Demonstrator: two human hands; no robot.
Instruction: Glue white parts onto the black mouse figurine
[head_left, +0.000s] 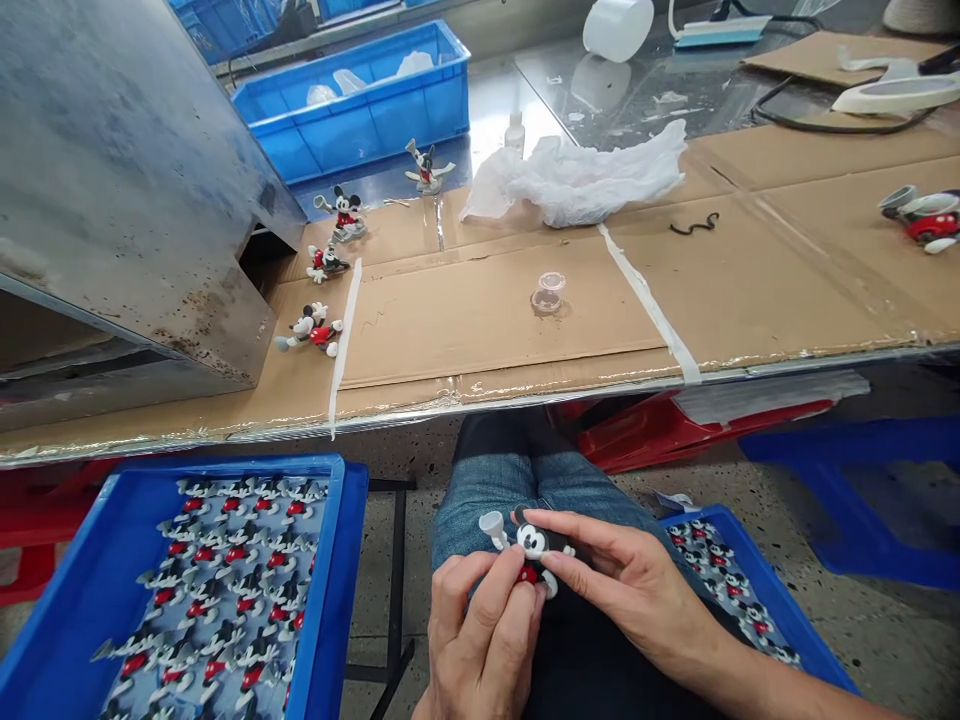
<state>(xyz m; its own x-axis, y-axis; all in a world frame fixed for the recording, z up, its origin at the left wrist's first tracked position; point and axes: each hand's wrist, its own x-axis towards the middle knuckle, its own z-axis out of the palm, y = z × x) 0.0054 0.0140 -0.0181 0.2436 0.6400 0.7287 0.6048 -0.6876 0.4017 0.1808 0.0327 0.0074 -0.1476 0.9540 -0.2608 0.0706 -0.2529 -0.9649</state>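
A small cartoon mouse figurine (533, 541) with black ears, red shorts and a grey horn-shaped piece is held above my lap. My left hand (486, 630) is closed around its lower body, with the fingers covering part of the shorts and legs. From the right, my right hand (626, 575) pinches its head, thumb near the face and index finger on the ear. The base of the figurine is hidden behind my fingers.
A blue tray (319, 590) full of similar figurines stands at the left, another blue tray (814, 655) at the right. On the cardboard-covered table (465, 340) are several figurines, a small clear container (550, 290) and crumpled white plastic (577, 180). A metal box (127, 180) stands left.
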